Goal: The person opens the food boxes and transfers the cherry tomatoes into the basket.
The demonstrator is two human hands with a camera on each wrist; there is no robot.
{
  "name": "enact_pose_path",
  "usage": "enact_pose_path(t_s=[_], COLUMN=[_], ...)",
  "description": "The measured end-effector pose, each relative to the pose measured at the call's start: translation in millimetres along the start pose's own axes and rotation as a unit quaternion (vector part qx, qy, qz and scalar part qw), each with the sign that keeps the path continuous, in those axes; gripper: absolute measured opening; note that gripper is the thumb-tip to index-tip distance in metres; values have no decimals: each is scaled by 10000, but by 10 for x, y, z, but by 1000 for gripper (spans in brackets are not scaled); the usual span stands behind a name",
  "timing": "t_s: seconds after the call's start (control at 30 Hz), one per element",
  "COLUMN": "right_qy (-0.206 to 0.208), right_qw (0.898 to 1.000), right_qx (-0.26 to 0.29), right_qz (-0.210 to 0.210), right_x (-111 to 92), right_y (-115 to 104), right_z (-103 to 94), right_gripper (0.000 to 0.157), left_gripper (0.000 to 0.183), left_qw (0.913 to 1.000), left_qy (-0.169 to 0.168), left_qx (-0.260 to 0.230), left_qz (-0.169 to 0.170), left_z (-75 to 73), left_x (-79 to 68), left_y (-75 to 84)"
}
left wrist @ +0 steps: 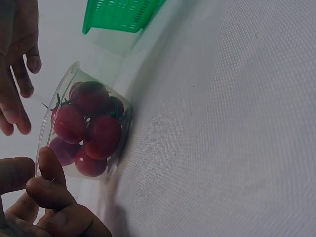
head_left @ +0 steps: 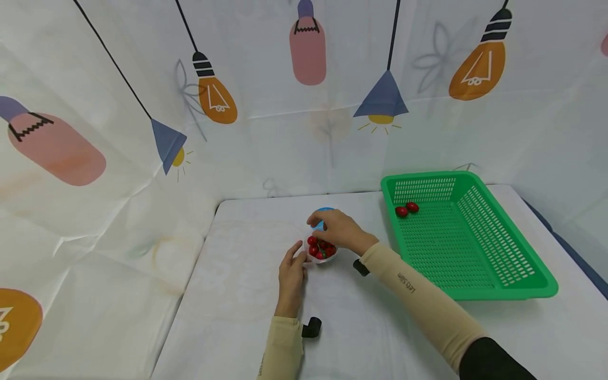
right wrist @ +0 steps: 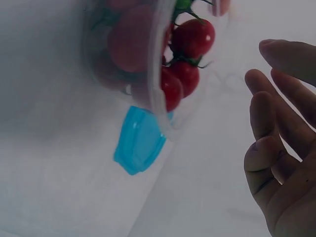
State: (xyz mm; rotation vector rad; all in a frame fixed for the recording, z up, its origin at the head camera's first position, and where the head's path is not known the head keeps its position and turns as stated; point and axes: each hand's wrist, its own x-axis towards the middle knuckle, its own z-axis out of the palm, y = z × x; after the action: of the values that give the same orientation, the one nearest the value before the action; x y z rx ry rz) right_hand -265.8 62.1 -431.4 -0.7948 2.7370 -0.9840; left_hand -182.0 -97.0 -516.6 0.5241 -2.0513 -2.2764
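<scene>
A clear plastic tub (head_left: 314,260) full of red cherry tomatoes (left wrist: 102,137) with green stems stands on the white table. At its left side, my left hand (head_left: 291,277) pinches the rim between thumb and finger; the left wrist view shows this close up. Over the tub, my right hand (head_left: 339,230) hovers with loosely bent fingers (right wrist: 261,111) and nothing in them. Just behind the tub lies a blue plastic piece (right wrist: 140,140), partly covered by the right hand in the head view.
A green slotted basket (head_left: 475,293) stands at the right, with two red tomatoes (head_left: 401,211) in its far left corner. The table's back edge meets a white hanging cloth (head_left: 266,153) printed with lamps and bulbs.
</scene>
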Motion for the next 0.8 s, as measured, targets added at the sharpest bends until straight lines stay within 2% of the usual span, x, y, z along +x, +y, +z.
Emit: enact_pose_path(t_s=[0.33,0.57,0.8], right_qy=[-169,-228,-312], right_qw=[9976,9954,9949], right_qx=[-672,-917,-923], right_qz=[65,144,274], right_x=[9,7,35], right_y=[44,58,95], right_z=[191,277,338], right_gripper=[30,31,29], left_gripper=[41,43,43], left_qw=[10000,9996,9997], left_qy=[-50,-251,-222], left_qx=[79,88,119], left_qz=[30,-46,-44], left_z=[-14,-4,-1], left_x=[8,-186,-241], left_y=[-19,303,378])
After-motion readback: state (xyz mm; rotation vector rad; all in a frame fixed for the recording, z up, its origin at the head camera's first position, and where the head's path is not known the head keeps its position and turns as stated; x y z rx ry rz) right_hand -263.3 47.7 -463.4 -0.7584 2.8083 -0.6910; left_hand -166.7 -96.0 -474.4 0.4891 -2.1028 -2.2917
